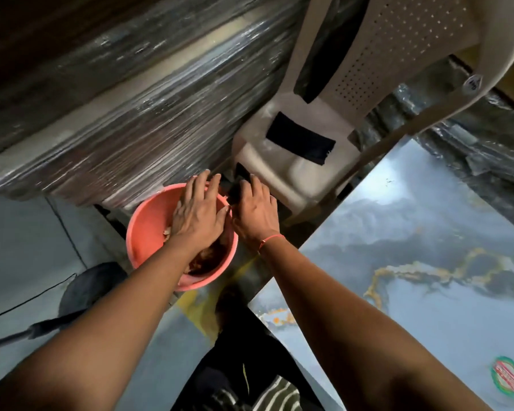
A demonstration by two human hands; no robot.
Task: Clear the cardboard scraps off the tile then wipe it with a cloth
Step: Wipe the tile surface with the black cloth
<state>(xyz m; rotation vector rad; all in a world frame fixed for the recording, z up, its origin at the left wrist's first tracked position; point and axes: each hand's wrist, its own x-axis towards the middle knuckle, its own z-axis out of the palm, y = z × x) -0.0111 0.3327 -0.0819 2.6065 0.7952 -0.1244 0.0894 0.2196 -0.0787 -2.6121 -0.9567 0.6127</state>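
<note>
Striped cloth point(275, 394): lies at the bottom edge of the view, dark with pale stripes, on or beside the person's dark clothing; which of the two cannot be told.
Tile point(422, 262): glossy blue-grey slab with cloud-like marbling and gold veins, fills the right side; a round green and red sticker point(505, 375) sits near its lower right corner.
Floor point(21, 232): grey, on the left; a dark cable point(33, 301) and a dark rod-like object point(27, 330) lie on it.
Forearms: both reach forward from the bottom of the view, side by side.
Red thread point(272, 241): tied round the right wrist.
Bucket point(144, 229): salmon-pink, round, stands just left of the tile's near corner; brownish cardboard scraps point(204, 259) lie inside it.
Left hand point(199, 216): over the bucket's mouth, palm down, fingers straight and spread, holding nothing that shows.
Right hand point(255, 212): just beside the left hand, at the bucket's right rim, fingers bent downward; whether it holds anything cannot be told.
Plastic chair point(377, 72): beige, perforated, tipped over beyond the hands.
Wrapped stack point(116, 108): large load in shiny clear film, far left and top.
</note>
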